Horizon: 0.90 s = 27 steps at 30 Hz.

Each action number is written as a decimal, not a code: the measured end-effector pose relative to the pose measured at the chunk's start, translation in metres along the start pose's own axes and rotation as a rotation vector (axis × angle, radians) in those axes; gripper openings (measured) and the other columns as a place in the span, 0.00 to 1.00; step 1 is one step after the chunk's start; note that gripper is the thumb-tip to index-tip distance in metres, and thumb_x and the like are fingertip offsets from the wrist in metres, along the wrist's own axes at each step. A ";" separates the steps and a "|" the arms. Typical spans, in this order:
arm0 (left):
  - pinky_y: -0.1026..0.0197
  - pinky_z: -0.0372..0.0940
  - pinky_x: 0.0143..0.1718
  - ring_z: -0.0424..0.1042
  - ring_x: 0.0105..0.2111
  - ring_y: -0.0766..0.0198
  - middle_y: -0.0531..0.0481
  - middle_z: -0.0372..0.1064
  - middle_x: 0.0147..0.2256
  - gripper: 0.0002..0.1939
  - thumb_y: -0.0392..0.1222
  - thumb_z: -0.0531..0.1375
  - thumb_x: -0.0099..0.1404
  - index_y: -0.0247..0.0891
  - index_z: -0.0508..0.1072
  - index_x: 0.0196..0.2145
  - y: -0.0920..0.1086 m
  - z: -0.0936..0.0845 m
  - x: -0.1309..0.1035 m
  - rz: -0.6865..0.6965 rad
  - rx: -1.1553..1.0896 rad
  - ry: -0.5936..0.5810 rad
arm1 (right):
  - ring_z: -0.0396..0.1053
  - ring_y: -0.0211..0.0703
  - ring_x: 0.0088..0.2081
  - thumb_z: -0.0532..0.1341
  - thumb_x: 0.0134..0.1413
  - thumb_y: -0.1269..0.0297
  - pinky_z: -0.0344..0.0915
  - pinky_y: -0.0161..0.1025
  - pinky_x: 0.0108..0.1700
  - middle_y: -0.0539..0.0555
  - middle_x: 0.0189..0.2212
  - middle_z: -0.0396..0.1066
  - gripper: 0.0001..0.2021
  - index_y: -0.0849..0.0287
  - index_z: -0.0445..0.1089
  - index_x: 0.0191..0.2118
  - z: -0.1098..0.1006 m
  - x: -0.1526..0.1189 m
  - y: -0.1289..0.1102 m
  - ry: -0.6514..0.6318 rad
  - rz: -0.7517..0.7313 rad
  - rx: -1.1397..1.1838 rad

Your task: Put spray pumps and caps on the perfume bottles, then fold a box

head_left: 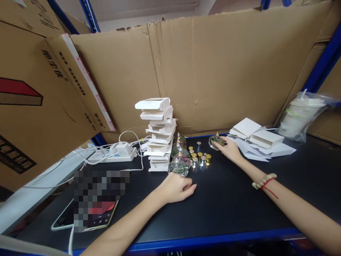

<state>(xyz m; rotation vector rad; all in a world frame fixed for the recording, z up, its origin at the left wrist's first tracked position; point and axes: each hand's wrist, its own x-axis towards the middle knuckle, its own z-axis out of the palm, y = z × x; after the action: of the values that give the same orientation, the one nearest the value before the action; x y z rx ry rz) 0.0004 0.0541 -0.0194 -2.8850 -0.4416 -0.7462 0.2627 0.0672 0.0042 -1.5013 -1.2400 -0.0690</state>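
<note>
My right hand grips a small glass perfume bottle with a bare spray nozzle on top, held at the back of the black tabletop. Loosely curled, my left hand rests on the table just in front of the nearest bottle in a row of glass perfume bottles; I see nothing in its fingers. Those bottles stand one behind another, nozzles up. Between them and my right hand lie several gold and silver caps. A tall stack of open white boxes rises to the left of the row.
White folded cartons and papers lie at the right. Behind them stands a bagged drink cup. A power strip with white cables and a partly blurred device are at the left. Cardboard walls the back.
</note>
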 end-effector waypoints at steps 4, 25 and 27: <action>0.69 0.47 0.17 0.54 0.13 0.72 0.58 0.53 0.12 0.16 0.39 0.48 0.62 0.36 0.58 0.17 0.002 -0.002 0.000 0.042 -0.074 0.067 | 0.69 0.52 0.35 0.56 0.42 0.54 0.64 0.47 0.38 0.59 0.32 0.73 0.15 0.60 0.68 0.32 -0.009 -0.006 -0.013 0.105 -0.032 0.035; 0.69 0.52 0.14 0.60 0.14 0.72 0.57 0.62 0.18 0.20 0.59 0.52 0.61 0.37 0.61 0.31 -0.001 -0.013 -0.003 0.055 -0.092 0.220 | 0.64 0.32 0.20 0.64 0.43 0.61 0.60 0.27 0.20 0.48 0.24 0.70 0.15 0.57 0.70 0.40 -0.004 -0.082 -0.058 -0.745 -0.578 0.248; 0.69 0.51 0.14 0.59 0.14 0.73 0.57 0.61 0.18 0.19 0.58 0.53 0.60 0.37 0.61 0.28 -0.003 -0.014 -0.004 0.084 -0.094 0.217 | 0.64 0.32 0.20 0.66 0.39 0.59 0.59 0.27 0.18 0.48 0.23 0.70 0.17 0.57 0.70 0.39 -0.001 -0.080 -0.056 -0.784 -0.484 0.300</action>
<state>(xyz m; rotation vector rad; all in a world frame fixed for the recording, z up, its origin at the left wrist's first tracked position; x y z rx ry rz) -0.0099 0.0530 -0.0085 -2.8418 -0.2649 -1.0770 0.1887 0.0049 -0.0072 -0.9476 -2.1159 0.4066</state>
